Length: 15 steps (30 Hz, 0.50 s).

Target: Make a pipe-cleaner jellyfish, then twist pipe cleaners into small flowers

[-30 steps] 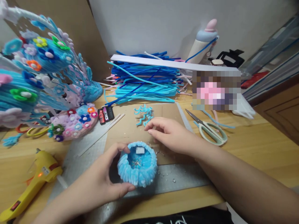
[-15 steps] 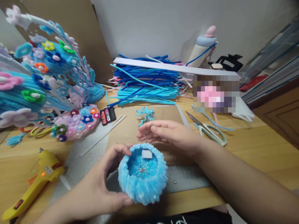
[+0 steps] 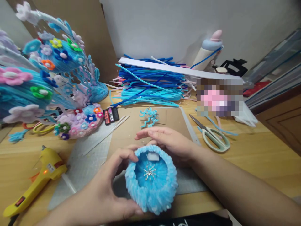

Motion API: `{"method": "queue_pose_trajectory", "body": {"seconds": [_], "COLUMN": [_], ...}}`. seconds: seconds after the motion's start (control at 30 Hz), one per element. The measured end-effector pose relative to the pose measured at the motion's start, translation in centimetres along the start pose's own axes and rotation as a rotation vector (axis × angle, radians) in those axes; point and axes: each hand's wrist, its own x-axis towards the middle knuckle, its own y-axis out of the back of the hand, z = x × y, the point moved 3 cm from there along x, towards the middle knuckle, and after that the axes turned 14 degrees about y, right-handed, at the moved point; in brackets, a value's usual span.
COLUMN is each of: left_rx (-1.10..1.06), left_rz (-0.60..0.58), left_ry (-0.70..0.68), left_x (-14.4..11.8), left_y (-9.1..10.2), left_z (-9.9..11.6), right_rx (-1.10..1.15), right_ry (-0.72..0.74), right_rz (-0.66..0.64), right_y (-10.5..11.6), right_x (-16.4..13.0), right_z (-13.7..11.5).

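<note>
A fuzzy light-blue pipe-cleaner bowl (image 3: 152, 194) is held in my left hand (image 3: 110, 185), thumb on its near side and fingers on its left rim. Its opening faces up toward me, showing silvery wire ends (image 3: 149, 172) in a star at the bottom and a small white piece (image 3: 153, 156) by the far inner wall. Just beyond the far rim is my right hand (image 3: 168, 141), fingers stretched to the left; part of it is hidden by the bowl, and whether it touches the bowl I cannot tell. Curly blue pipe-cleaner bits (image 3: 150, 116) lie past it on cardboard (image 3: 127, 128).
A yellow hot glue gun (image 3: 47, 169) lies at left, its orange light on. Scissors (image 3: 213, 138) rest at right. Blue pipe cleaners (image 3: 150, 84) are piled at the back under a white strip (image 3: 181, 68). Flower-covered pipe-cleaner decorations (image 3: 61, 56) stand at left.
The bowl and my left hand have shifted slightly right and down in view. My right hand has come closer behind the far rim, partly hidden now.
</note>
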Motion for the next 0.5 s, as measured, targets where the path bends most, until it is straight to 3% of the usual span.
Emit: {"method": "queue_pose_trajectory", "body": {"seconds": [0.07,0.17,0.27,0.4,0.5], "left_rx": [-0.018,-0.001,0.067,0.143,0.205], "left_rz": [0.091,0.277,0.44,0.565,0.588], "left_ry": [-0.04,-0.089,-0.084,-0.043,-0.043], "left_x": [0.0,0.3,0.9,1.8,2.1], "left_y": [0.3,0.7,1.2,1.7,1.7], "left_z": [-0.2,-0.5,-0.8,-1.5,-1.8], "right_rx": [-0.027,-0.09,-0.223,-0.56,-0.764], "right_ry": [0.027,0.184,0.305,0.355,0.343], "right_rz": [0.092,0.224,0.278,0.263,0.194], "right_y": [0.4,1.0,1.2,1.7,2.2], "right_x": [0.1,0.3,0.0,-1.5,-3.3], "right_z": [-0.2,-0.9,-2.0,-4.0,-5.1]}}
